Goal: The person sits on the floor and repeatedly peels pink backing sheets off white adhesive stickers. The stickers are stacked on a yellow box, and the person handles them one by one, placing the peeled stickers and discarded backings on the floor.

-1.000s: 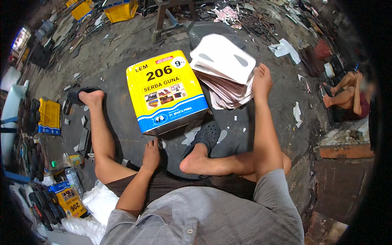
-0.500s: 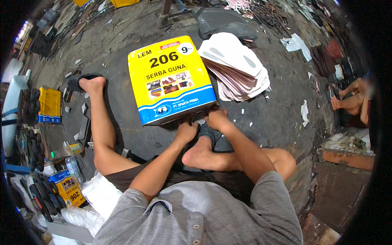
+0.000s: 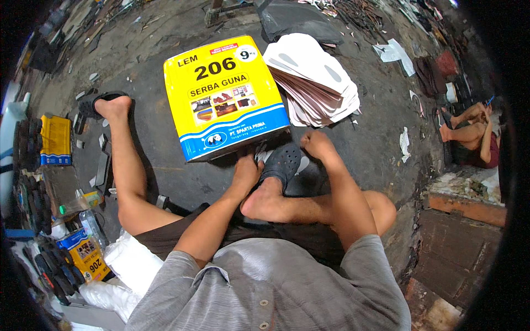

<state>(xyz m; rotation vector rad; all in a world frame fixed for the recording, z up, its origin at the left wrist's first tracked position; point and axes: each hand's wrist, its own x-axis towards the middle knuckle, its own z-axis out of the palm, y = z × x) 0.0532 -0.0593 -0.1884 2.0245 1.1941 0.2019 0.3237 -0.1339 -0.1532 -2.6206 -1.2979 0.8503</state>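
Note:
A large yellow, white and blue glue tin (image 3: 226, 71) lies before me, broad printed face up. Close to its near edge, my left hand (image 3: 247, 172) is closed, its fingertips partly hidden; a small pale piece shows beside them, but I cannot make out what is held. My right hand (image 3: 318, 145) is curled closed just right of the tin's near corner, its fingertips turned away from view. Between the hands is my foot in a dark clog (image 3: 282, 163), with a pale scrap at its right side. A fanned stack of white insole-shaped pieces (image 3: 314, 77) lies beside the tin.
A dark sheet (image 3: 301, 25) lies beyond the stack. At left are a yellow container (image 3: 55, 138), another glue tin (image 3: 88, 256), a plastic bottle (image 3: 93, 225) and white plastic bags (image 3: 132, 259). Another person (image 3: 475, 129) sits at far right. Scraps litter the floor.
My right hand has come away from the tin's near edge, toward the right. The left hand stays by the tin, slightly nearer me. The whole view has shifted a little.

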